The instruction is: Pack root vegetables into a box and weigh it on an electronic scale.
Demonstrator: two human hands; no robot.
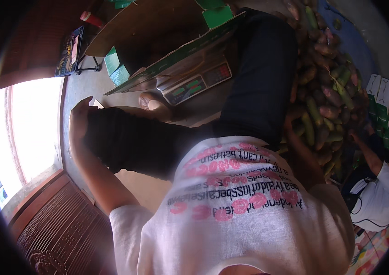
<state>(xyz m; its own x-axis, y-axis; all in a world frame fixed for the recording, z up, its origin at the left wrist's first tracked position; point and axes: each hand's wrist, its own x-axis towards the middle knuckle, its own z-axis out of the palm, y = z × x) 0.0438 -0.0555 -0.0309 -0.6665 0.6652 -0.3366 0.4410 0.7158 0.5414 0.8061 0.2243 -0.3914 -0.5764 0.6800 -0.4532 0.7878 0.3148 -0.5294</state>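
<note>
My left hand rests on my bent left knee in black trousers, its visible fingers laid over the knee and holding nothing. My right hand is down in shadow beside my right leg, at the near edge of a heap of long reddish-brown and green produce. Its fingers are too dark and hidden to tell whether they hold any. In front of me a large open cardboard box with green edging tilts over a digital scale. Dark contents lie inside the box, not clear enough to name.
Across the heap at the right, another person in a white top reaches a hand toward the produce. White and green cartons are stacked behind it. At the left stand a carved wooden panel and a blue tray on a stand.
</note>
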